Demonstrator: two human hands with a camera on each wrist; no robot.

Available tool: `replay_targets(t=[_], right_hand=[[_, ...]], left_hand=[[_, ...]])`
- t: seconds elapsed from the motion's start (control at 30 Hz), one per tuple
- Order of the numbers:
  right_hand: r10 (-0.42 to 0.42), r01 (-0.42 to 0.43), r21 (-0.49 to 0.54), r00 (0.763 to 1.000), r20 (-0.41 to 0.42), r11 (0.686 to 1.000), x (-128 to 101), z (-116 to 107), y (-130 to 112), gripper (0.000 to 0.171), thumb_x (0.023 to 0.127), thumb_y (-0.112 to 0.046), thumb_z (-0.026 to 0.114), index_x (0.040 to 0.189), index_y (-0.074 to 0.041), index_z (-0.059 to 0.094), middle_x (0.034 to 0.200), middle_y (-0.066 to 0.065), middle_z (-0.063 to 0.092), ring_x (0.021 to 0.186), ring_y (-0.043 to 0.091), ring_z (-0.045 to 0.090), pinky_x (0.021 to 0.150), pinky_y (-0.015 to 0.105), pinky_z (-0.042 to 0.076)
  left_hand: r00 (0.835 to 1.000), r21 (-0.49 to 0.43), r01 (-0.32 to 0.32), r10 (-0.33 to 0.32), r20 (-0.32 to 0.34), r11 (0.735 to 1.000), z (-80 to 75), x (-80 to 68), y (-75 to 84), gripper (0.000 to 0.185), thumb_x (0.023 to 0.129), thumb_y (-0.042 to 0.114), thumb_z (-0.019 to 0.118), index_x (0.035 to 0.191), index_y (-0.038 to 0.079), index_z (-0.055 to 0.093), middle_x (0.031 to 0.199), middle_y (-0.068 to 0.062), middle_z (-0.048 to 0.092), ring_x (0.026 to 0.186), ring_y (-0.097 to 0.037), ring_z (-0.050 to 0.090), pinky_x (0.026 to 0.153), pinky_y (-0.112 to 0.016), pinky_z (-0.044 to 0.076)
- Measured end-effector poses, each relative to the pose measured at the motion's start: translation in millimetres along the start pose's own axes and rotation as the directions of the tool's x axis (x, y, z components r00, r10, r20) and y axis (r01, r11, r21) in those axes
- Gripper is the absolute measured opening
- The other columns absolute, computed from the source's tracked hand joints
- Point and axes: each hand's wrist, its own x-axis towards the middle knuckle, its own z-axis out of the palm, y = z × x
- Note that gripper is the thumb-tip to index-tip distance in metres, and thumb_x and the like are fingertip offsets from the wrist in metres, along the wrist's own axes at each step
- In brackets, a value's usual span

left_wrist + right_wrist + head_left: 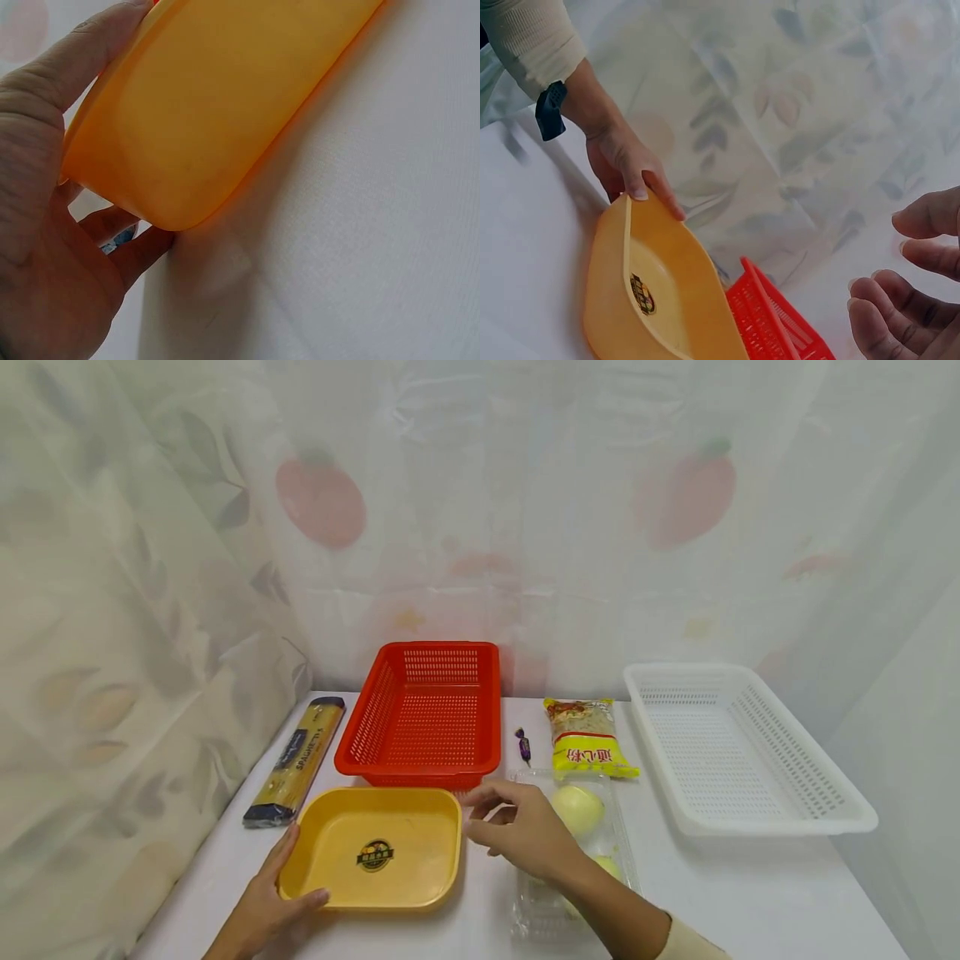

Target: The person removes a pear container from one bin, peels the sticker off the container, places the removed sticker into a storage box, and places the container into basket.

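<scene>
A shallow yellow tray (375, 847) with a round sticker inside lies on the white table in front of me. My left hand (288, 881) grips its near left corner, thumb over the rim and fingers along the outside; the left wrist view shows the left hand (52, 187) wrapped round the yellow tray (217, 97), which looks slightly lifted there. My right hand (495, 818) hovers just right of the tray with loosely curled fingers, holding nothing. In the right wrist view the right hand (907, 292) is apart from the yellow tray (652, 300).
A red basket (423, 710) stands behind the tray and a white basket (738, 747) at the right. A spaghetti pack (296, 760) lies at the left. A noodle packet (588, 737), a small candy (523, 745) and a clear box (622, 852) with an onion (577, 808) lie right of centre.
</scene>
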Motion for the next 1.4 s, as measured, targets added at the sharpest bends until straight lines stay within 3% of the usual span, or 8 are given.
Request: replay_targets(t=[0.47,0.8,1.27,1.4], right_hand=[[-0.027,0.026,-0.012,0.994,-0.110,1.000,-28.3,-44.7,17.9,0.025,0.085,-0.010,0.074,0.109,-0.005,0.067,0.098,0.015,0.063,0.077,0.026,0.065,0.060,0.042,0.056],[-0.029,0.026,-0.019,0.986,-0.165,0.999,-42.2,-68.4,28.0,0.027,0.084,-0.007,0.074,0.110,-0.004,0.065,0.100,0.022,0.060,0.079,0.028,0.065,0.061,0.038,0.055],[-0.140,0.122,-0.088,0.961,-0.239,0.989,-66.0,-92.7,39.9,0.031,0.086,-0.003,0.072,0.115,-0.005,0.063,0.103,0.017,0.060,0.082,0.027,0.063,0.066,0.035,0.056],[-0.123,0.095,-0.109,0.950,-0.288,0.989,-71.5,-98.9,44.8,0.032,0.085,-0.003,0.073,0.115,-0.007,0.064,0.103,0.016,0.061,0.084,0.025,0.064,0.068,0.035,0.056]], left_hand=[[1.000,-0.006,0.012,-0.012,0.006,1.000,-1.5,2.1,-1.3,0.122,0.075,0.047,0.080,0.154,0.010,-0.006,0.157,-0.023,-0.003,0.140,-0.047,0.002,0.107,-0.063,0.010],[1.000,-0.010,0.010,-0.010,0.010,1.000,-0.4,1.6,-0.5,0.120,0.077,0.046,0.079,0.154,0.009,-0.005,0.157,-0.024,-0.004,0.140,-0.048,0.002,0.107,-0.063,0.010],[1.000,-0.010,0.020,-0.020,0.011,1.000,-0.2,1.4,-1.6,0.119,0.077,0.047,0.078,0.154,0.013,-0.007,0.157,-0.023,-0.004,0.140,-0.047,0.002,0.107,-0.063,0.010],[1.000,-0.010,0.023,-0.023,0.007,1.000,0.6,1.4,-2.1,0.119,0.077,0.047,0.078,0.154,0.013,-0.006,0.157,-0.024,-0.003,0.140,-0.047,0.003,0.107,-0.062,0.011]])
